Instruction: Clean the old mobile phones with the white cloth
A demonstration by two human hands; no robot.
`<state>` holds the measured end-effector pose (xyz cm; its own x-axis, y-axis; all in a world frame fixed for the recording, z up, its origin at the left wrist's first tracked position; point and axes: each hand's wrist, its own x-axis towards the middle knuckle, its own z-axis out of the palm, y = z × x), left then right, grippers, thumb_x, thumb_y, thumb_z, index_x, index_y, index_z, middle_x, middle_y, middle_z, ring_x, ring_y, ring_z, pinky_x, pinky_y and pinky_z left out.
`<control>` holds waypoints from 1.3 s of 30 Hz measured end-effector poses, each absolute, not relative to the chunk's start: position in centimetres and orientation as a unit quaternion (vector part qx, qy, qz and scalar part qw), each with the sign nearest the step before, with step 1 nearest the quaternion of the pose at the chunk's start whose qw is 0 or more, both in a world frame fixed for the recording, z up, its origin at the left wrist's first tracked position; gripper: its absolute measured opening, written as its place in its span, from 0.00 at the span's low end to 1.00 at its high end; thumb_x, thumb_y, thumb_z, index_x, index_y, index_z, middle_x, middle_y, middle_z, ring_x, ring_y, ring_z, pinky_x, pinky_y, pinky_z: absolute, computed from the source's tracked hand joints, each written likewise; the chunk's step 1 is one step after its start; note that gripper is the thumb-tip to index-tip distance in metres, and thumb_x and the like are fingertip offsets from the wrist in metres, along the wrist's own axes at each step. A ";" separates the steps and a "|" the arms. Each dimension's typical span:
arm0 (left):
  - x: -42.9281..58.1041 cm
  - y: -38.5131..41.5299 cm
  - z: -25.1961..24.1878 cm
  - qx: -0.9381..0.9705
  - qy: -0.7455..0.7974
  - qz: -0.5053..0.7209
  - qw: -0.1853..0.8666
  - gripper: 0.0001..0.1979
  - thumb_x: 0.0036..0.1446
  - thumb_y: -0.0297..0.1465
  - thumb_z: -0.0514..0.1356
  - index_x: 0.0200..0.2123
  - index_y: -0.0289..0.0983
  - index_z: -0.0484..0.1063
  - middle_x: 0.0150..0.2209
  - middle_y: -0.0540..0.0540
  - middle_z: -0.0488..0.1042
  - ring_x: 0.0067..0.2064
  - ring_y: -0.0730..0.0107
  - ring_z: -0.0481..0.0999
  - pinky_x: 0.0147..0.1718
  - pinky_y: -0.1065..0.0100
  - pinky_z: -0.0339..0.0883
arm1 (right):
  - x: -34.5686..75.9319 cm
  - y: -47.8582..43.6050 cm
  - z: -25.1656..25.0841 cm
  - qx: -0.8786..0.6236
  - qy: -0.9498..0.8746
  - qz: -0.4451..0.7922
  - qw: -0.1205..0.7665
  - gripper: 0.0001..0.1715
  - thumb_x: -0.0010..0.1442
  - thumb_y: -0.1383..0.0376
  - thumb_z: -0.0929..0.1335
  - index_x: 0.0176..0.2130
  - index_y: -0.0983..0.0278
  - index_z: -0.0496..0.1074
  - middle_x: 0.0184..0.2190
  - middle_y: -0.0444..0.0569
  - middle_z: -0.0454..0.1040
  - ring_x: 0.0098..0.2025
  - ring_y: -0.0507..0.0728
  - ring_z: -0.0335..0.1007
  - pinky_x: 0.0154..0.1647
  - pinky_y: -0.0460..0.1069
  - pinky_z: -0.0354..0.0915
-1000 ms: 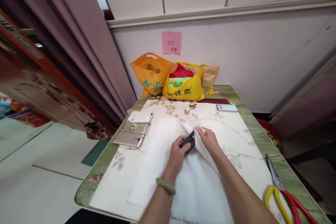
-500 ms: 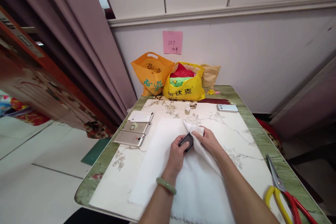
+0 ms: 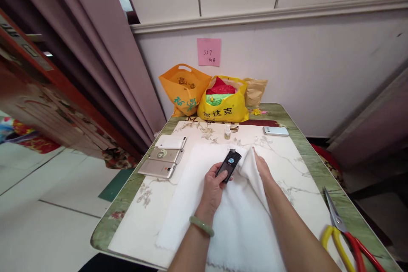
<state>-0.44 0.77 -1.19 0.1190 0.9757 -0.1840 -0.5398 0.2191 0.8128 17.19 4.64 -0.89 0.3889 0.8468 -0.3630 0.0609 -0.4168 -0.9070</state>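
Note:
My left hand [image 3: 214, 182], with a green bangle [image 3: 202, 225] on its wrist, grips a small black mobile phone [image 3: 228, 168] by its lower end, thumb on the front. The phone is tilted over a white cloth [image 3: 191, 195] spread on the table. My right hand [image 3: 262, 166] is closed on a lifted fold of that cloth, just right of the phone; the fold hides part of its fingers. Beyond the hands stands a small clear bottle [image 3: 227, 132] with a white cap.
Several phones [image 3: 156, 168] lie in a group at the left, and another phone [image 3: 276, 131] at the back right. Large scissors [image 3: 339, 223] with red and yellow handles rest at the right edge. An orange bag [image 3: 185, 89] and a yellow bag [image 3: 223, 112] stand against the wall.
The cloth fold in my right hand has moved right, off the phone's upper part, which is now uncovered. My left hand has stayed nearly in place.

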 end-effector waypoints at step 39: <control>-0.3 0.2 -0.3 0.394 0.529 0.427 0.618 0.24 0.47 0.42 0.66 0.41 0.35 0.62 0.26 0.45 0.76 0.25 0.64 0.77 0.26 0.63 0.71 | 17.2 3.7 0.3 -0.696 -0.472 0.197 0.504 0.30 0.59 0.41 0.58 0.36 0.63 0.69 0.31 0.49 0.71 0.29 0.55 0.63 0.33 0.49 0.60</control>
